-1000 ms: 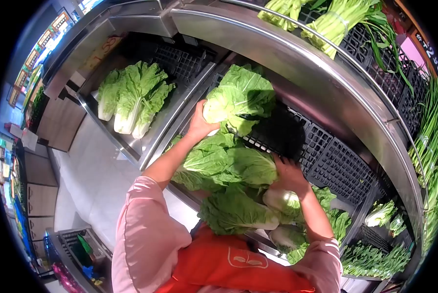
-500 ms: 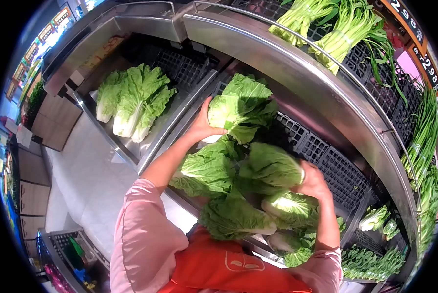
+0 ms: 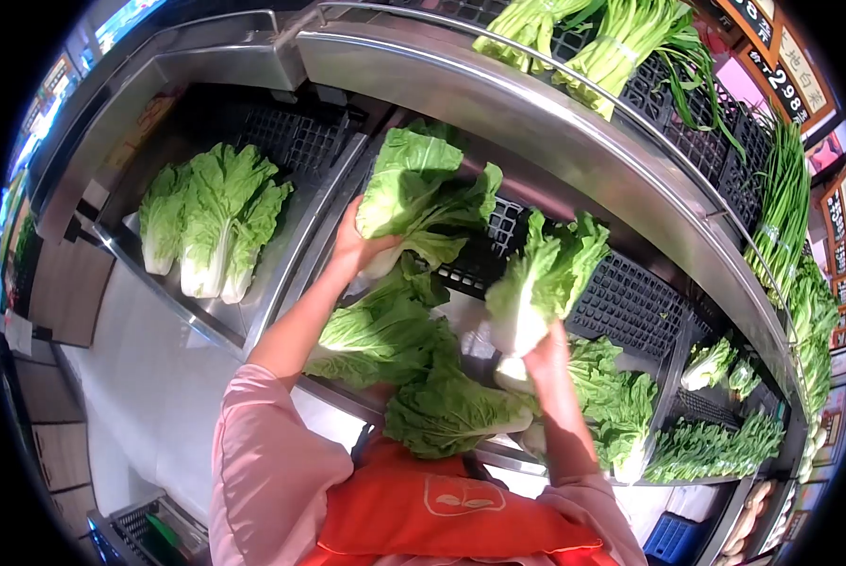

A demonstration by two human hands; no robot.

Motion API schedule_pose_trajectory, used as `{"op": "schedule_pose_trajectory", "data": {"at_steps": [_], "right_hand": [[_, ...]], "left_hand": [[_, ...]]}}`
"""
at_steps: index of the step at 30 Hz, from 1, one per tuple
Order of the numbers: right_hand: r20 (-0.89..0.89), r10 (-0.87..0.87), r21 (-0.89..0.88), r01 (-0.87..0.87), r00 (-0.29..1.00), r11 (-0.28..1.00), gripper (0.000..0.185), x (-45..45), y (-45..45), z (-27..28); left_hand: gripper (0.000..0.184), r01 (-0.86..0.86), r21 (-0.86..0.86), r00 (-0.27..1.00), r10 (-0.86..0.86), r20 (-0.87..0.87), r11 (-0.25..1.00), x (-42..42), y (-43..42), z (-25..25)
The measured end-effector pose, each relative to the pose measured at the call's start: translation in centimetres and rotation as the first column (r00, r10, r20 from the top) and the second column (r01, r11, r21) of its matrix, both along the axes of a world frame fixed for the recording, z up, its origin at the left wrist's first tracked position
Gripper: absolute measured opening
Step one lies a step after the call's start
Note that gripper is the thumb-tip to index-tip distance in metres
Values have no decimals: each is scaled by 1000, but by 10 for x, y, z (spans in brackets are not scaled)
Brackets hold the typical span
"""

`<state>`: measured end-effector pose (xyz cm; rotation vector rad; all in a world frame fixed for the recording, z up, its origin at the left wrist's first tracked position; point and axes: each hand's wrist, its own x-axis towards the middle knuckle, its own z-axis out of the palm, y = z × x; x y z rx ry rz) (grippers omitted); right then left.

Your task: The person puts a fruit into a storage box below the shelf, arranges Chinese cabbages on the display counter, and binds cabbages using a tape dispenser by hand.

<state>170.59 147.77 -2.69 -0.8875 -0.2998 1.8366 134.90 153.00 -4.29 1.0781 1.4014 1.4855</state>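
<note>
My left hand (image 3: 357, 247) is wrapped round the base of a leafy napa cabbage (image 3: 421, 193) at the back of the metal bin. My right hand (image 3: 546, 354) grips the pale stem end of a second napa cabbage (image 3: 547, 274), its leaves pointing up and away from me; its edges are slightly blurred. Below and between my arms lie more cabbages, one (image 3: 381, 330) beside my left forearm and another (image 3: 456, 410) close to my apron. Further green heads (image 3: 626, 406) rest right of my right forearm.
A metal divider (image 3: 315, 222) separates this bin from the left one, where several cabbages (image 3: 217, 226) lie. Black plastic grating (image 3: 626, 302) lines the back. Above runs a steel ledge with a rail (image 3: 621, 106) and bundled green stalks (image 3: 616, 52). Leafy greens (image 3: 715, 448) sit at right.
My right hand has swung its cabbage left and turned it, so the leaves now point away from me. My left hand still holds its cabbage, now tilted more. The view has shifted right.
</note>
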Motion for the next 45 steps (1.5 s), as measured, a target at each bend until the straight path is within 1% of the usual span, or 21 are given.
{"op": "schedule_pose_trajectory", "data": {"at_steps": [2, 4, 6, 8, 10, 14, 16, 18, 19, 20, 22, 23, 26, 27, 28, 33, 36, 39, 40, 44, 45], "right_hand": [[148, -218, 74, 209, 965, 975, 49, -51, 0, 6], [106, -227, 414, 164, 968, 895, 52, -79, 14, -20], [357, -342, 420, 177, 869, 890, 58, -102, 28, -38], [582, -445, 463, 172, 681, 869, 65, -127, 32, -40], [737, -540, 539, 129, 406, 833, 72, -148, 30, -36], [806, -577, 592, -177, 131, 786, 85, -159, 21, -27], [849, -528, 496, -310, -24, 811, 95, -153, 13, -48], [793, -589, 596, -396, 153, 699, 92, -139, 10, -48], [810, -533, 586, -400, 246, 705, 90, -133, 11, -46], [827, -509, 560, -419, 239, 715, 86, -126, 13, -53], [793, -297, 519, -335, 533, 786, 84, -113, 18, -54], [801, -231, 484, -371, 552, 792, 82, -108, 18, -50], [894, -182, 380, -476, 410, 793, 81, -95, 23, -52], [889, -219, 413, -497, 401, 763, 82, -93, 26, -57], [890, -232, 417, -493, 393, 764, 80, -93, 26, -56], [885, -287, 442, -466, 367, 766, 72, -96, 25, -34], [911, -299, 391, -365, 284, 845, 68, -100, 33, -46], [851, -416, 504, -277, 319, 818, 64, -109, 35, -49], [832, -452, 535, -253, 322, 806, 63, -111, 34, -48], [883, -340, 426, -247, 325, 870, 65, -113, 30, -35], [910, -273, 363, -281, 313, 888, 72, -112, 29, -32]], "left_hand": [[88, -54, 21, 996, 52, 78, 998, 9, -4, 10], [89, -109, 81, 992, 115, -61, 991, 11, -2, 3], [91, -168, 140, 958, 195, -210, 976, 14, -3, -4], [89, -169, 148, 947, 202, -248, 974, 18, -8, -4], [89, -153, 122, 928, 185, -324, 981, 22, -14, 2], [98, -150, 183, 838, 223, -498, 972, 29, -11, -6], [109, -33, 70, 848, 65, -526, 997, 19, -11, -6], [112, 96, 44, 832, -56, -551, 994, 5, -18, -6], [115, 106, -40, 820, -110, -562, 994, -2, -29, 0], [117, 117, -122, 805, -166, -570, 986, -9, -39, 14], [124, 214, -286, 781, -340, -525, 934, -27, -66, 44], [124, 289, -381, 728, -460, -508, 878, -40, -84, 47], [125, 357, -693, 506, -753, -420, 626, -52, -133, 48], [126, 259, -805, 384, -822, -420, 533, -48, -145, 51], [125, 148, -850, 339, -833, -437, 506, -35, -156, 58], [117, 56, -713, 256, -701, -666, 698, -33, -165, 32], [109, 110, -691, 242, -694, -678, 714, -37, -166, 26], [96, 45, -611, 160, -610, -776, 790, -24, -173, 33], [94, 27, -598, 122, -596, -794, 801, -17, -175, 46], [87, -71, -521, -103, -525, -845, 851, 3, -184, 116], [86, -115, -561, -114, -572, -812, 820, 9, -185, 144]]}}
